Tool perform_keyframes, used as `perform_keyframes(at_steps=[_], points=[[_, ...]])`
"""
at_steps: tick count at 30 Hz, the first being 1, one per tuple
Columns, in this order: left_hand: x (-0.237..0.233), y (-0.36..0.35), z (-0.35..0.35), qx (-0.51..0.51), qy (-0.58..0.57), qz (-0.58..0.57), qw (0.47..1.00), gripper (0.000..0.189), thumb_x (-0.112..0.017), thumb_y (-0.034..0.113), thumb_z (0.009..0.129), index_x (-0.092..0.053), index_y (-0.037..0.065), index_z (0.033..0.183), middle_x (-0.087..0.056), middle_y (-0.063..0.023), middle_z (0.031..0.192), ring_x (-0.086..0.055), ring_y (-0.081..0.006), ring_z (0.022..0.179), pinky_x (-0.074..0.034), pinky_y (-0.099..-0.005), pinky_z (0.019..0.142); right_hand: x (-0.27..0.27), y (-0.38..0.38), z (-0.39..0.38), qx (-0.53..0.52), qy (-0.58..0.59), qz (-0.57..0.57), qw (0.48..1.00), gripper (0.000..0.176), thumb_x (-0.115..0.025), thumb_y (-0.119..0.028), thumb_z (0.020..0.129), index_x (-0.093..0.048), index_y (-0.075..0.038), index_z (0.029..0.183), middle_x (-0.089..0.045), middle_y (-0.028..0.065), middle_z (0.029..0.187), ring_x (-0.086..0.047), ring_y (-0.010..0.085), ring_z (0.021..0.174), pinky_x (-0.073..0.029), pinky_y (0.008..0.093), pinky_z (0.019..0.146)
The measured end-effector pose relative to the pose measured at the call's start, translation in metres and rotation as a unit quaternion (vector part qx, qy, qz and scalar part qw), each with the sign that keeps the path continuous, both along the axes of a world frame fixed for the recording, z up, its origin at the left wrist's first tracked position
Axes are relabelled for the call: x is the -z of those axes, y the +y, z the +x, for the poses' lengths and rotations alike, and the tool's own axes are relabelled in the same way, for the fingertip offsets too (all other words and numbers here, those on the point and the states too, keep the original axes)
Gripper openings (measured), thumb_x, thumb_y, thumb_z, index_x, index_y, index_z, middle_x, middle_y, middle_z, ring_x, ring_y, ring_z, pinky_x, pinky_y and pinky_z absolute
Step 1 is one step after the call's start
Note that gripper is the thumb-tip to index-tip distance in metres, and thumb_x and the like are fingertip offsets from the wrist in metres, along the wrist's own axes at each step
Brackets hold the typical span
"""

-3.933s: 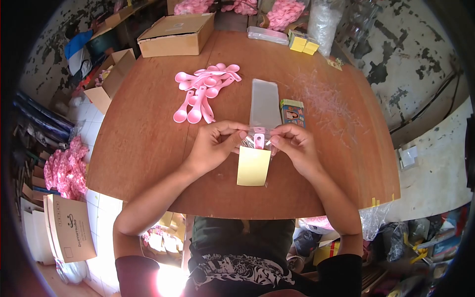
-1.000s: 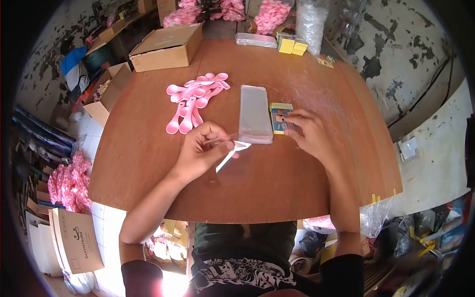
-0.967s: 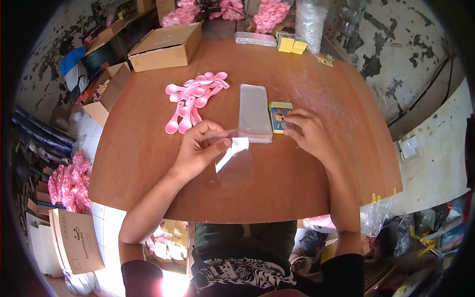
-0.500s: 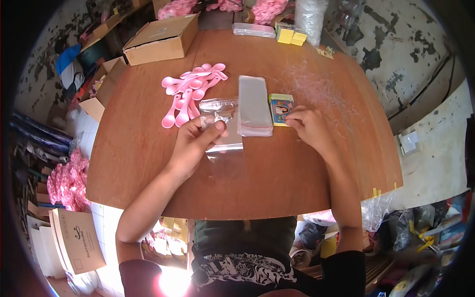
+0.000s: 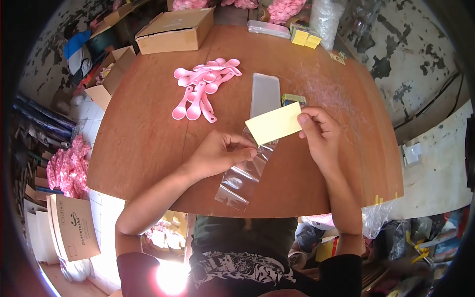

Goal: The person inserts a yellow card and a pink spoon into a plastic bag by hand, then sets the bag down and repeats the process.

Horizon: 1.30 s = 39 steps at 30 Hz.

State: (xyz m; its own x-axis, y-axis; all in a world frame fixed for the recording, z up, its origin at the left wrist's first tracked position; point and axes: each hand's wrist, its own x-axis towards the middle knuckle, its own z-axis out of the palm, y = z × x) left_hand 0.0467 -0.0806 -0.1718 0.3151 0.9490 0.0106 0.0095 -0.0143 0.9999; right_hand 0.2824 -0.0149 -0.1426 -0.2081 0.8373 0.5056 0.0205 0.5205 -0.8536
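Observation:
My right hand (image 5: 320, 133) pinches the right end of a pale yellow card (image 5: 275, 123), tilted over the table. The card's left end is just above my left hand (image 5: 220, 154), whose thumb and finger grip the edge of a clear plastic bag (image 5: 241, 179) hanging toward the table's front edge. Behind the card lies a stack of clear bags (image 5: 265, 94), partly covered by it. A small stack of printed cards (image 5: 293, 99) shows beside it, mostly hidden. Pink spoons (image 5: 200, 99) lie piled to the left.
On the wooden table (image 5: 148, 123), a cardboard box (image 5: 175, 30) stands at the back left. Yellow card stacks (image 5: 305, 36) and a plastic roll (image 5: 326, 22) are at the back right. Thin plastic scraps (image 5: 329, 94) lie at right. A person (image 5: 78, 54) is at the far left.
My right hand has lifted a card from the small stack and brought it left, plain yellow side showing. My left hand has moved right and down with the clear bag. The view has shifted slightly.

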Motion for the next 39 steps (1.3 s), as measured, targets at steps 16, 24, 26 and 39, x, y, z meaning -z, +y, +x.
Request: perform_keyframes(at_steps=[16,24,26,39], points=[[-0.02,0.003,-0.002,0.039,0.062,0.01,0.997,0.028,-0.068,0.022,0.091,-0.07,-0.002,0.105,-0.07,-0.0041,0.079,-0.059,-0.0039,0.07,-0.048,-0.0236,0.061,-0.004,-0.005,-0.002,-0.119,-0.11,0.014,0.987,0.011,-0.071,-0.01,0.088,-0.069,-0.003,0.096,-0.069,0.0018,0.081,-0.058,0.0045,0.07,-0.043,0.0204,0.06],[-0.043,0.008,-0.01,0.005,0.078,0.052,0.996,0.028,-0.07,0.023,0.09,-0.071,-0.001,0.105,-0.07,-0.0036,0.081,-0.057,-0.0033,0.07,-0.046,-0.0234,0.061,-0.03,-0.009,-0.023,-0.238,-0.16,-0.01,0.958,0.016,-0.067,-0.008,0.09,-0.068,0.001,0.103,-0.067,0.0061,0.098,-0.061,0.0083,0.081,-0.05,0.0233,0.068],[-0.041,0.009,-0.014,0.003,0.067,0.056,0.996,0.029,-0.07,0.022,0.091,-0.068,-0.002,0.108,-0.07,-0.0033,0.085,-0.058,-0.0033,0.072,-0.047,-0.0223,0.062,-0.034,-0.01,-0.031,-0.25,-0.16,-0.079,0.952,0.018,-0.065,-0.005,0.09,-0.066,0.001,0.107,-0.067,0.0056,0.094,-0.063,0.0087,0.079,-0.052,0.0225,0.069],[-0.037,0.009,-0.048,-0.021,-0.055,0.053,0.997,0.034,-0.069,0.013,0.089,-0.06,-0.003,0.118,-0.069,-0.0057,0.096,-0.062,-0.0071,0.085,-0.05,-0.0245,0.073,-0.052,0.006,-0.06,-0.198,-0.13,-0.093,0.967,0.021,-0.062,0.002,0.089,-0.065,0.004,0.11,-0.069,0.0081,0.092,-0.063,0.0074,0.08,-0.051,0.0199,0.068]])
